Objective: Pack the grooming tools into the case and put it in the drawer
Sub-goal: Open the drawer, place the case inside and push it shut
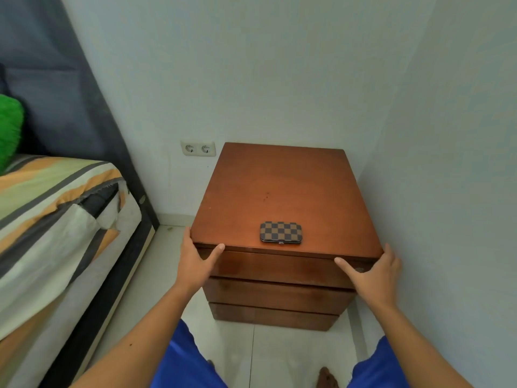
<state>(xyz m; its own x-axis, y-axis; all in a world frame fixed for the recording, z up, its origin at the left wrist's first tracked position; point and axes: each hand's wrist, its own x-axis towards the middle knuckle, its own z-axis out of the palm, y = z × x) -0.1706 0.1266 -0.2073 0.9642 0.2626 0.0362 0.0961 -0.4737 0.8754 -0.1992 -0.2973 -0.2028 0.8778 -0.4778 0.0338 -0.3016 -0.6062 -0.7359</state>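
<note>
A small brown checkered case (pixel 281 232) lies closed on top of a brown wooden nightstand (pixel 279 189), near its front edge. The nightstand has three drawers; the top drawer (pixel 279 268) looks shut. My left hand (pixel 195 260) holds the nightstand's front left corner, thumb lying along the top drawer's upper edge. On the front right corner rests my right hand (pixel 373 275), fingers around the side and thumb on the drawer front. No loose grooming tools are visible.
A bed (pixel 56 219) with a striped cover and a dark headboard stands at the left. A double wall socket (pixel 198 149) sits left of the nightstand. A wall runs close along the right. White floor tiles (pixel 237 348) lie below, with my blue shorts and feet.
</note>
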